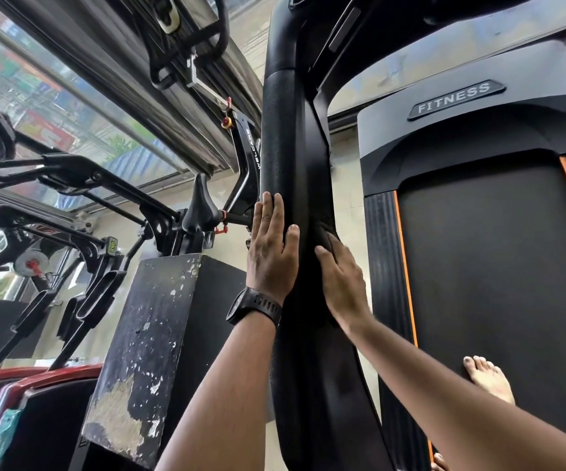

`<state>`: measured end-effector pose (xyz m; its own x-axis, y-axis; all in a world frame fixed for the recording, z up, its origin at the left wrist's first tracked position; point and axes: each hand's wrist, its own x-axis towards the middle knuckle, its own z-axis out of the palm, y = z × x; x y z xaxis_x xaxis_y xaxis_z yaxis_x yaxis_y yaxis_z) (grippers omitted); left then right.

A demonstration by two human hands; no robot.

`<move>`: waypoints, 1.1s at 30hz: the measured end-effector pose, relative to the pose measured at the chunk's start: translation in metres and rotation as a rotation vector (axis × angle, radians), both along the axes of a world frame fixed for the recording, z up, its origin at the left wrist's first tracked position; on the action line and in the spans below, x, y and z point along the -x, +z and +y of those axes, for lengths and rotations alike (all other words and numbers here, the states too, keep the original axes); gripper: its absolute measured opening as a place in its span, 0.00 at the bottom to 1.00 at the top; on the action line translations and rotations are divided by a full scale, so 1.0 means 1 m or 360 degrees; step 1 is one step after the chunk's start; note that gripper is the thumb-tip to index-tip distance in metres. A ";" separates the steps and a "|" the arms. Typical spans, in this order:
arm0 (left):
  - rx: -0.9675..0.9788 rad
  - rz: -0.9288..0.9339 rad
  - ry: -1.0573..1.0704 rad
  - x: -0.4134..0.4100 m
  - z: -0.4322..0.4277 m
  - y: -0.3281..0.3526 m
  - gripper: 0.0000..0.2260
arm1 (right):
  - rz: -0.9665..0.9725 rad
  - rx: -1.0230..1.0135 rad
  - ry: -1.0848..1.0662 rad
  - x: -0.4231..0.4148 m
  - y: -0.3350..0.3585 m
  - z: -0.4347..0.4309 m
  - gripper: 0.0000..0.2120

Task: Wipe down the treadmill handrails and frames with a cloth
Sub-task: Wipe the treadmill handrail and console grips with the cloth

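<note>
Nearest the camera, the person's two forearms reached up to the treadmill's left handrail [281, 147], a black padded bar running away from the viewer. A bare foot [488, 379] stood on the running belt [495, 266] to the right.

The left hand [271, 253], with a black watch [254, 305] at its wrist, lay flat and wide against the rail's outer side and held nothing. The right hand [341, 283] pressed a dark cloth [324, 229] against the rail's inner side with fairly straight fingers.

Judged from this, the wipe was under way about halfway along this rail. The stretch beyond the hands, up to the console, looked not yet reached. No streak or shine showed which parts were done, and the opposite handrail lay out of view.

The cloth was black on black, so its edges and size were hard to make out. The right fingertips blurred into it.

Further off sat the motor cover with its FITNESS badge [454, 98]. To the left stood a chipped black box [159, 334] and an exercise bike saddle [203, 205], with a window [71, 96] beyond them.
</note>
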<state>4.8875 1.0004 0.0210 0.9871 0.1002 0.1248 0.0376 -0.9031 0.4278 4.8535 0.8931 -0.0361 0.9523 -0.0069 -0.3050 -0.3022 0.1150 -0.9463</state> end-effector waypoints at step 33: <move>-0.0024 -0.0050 0.0003 0.041 -0.002 -0.007 0.28 | 0.0476 0.0088 0.0152 0.011 -0.022 0.001 0.23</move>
<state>4.8463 0.9988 0.0144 0.9825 0.1000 0.1572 0.0261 -0.9093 0.4152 4.8428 0.8940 -0.0581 0.8178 0.0539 -0.5730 -0.5747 0.0237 -0.8180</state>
